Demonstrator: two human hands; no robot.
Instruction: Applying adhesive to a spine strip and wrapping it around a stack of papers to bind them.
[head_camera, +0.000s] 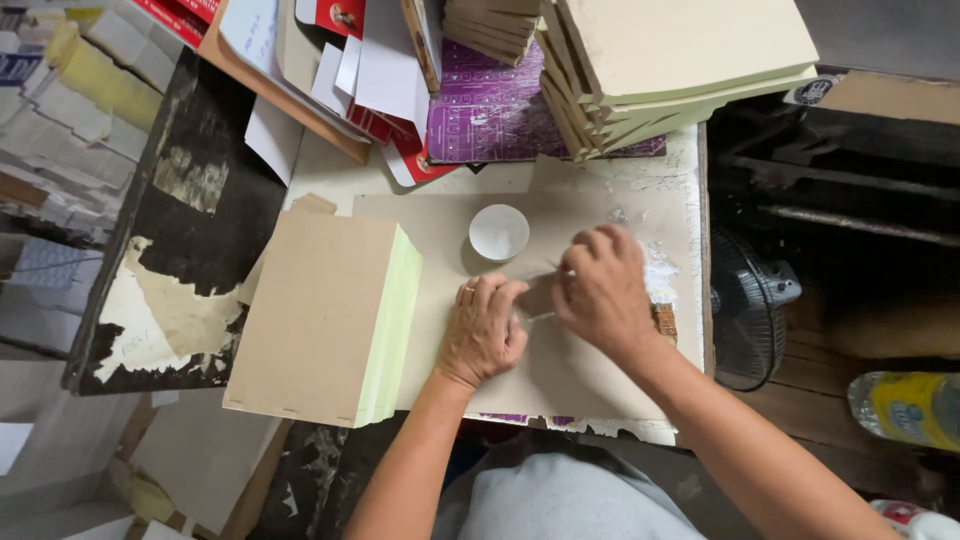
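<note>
My left hand (483, 328) rests fist-like on a brown cardboard sheet (440, 230), fingers curled on a thin strip that runs toward the other hand. My right hand (600, 290) is closed just to its right, pinching the same small pale strip (541, 317); what exactly the strip is stays unclear. A small round white bowl (499, 232) stands on the sheet just beyond both hands. Smears of white paste (658, 268) and a brush with a brown handle (664, 320) lie at the sheet's right edge, partly hidden by my right hand.
A thick block of pale green pages with a brown board cover (325, 315) lies left of my hands. More such stacks (680, 70) sit at the back right, over a purple printed sheet (485, 110). Loose papers and red cards (350, 80) at the back. A fan (750, 300) and a plastic bottle (905, 408) stand to the right.
</note>
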